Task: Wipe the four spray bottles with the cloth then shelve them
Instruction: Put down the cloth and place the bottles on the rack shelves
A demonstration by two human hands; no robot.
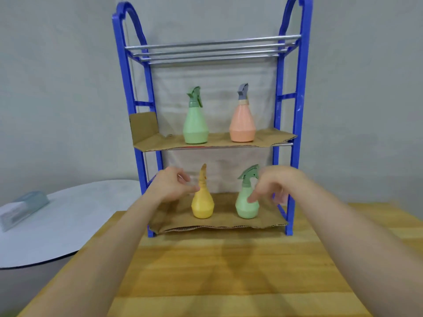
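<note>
Wooden bench by grey wall, blue rack at far edge: yellow bottle and lower green bottle on bottom shelf, upper green bottle and peach bottle on middle shelf; left hand and right hand grips loose, holding nothing, fingertips at the bottom pair.

wooden table bears blue rack.

spray bottles: 4; blue rack: 1; cardboard sheets: 2; hands: 2; tables: 2
</note>
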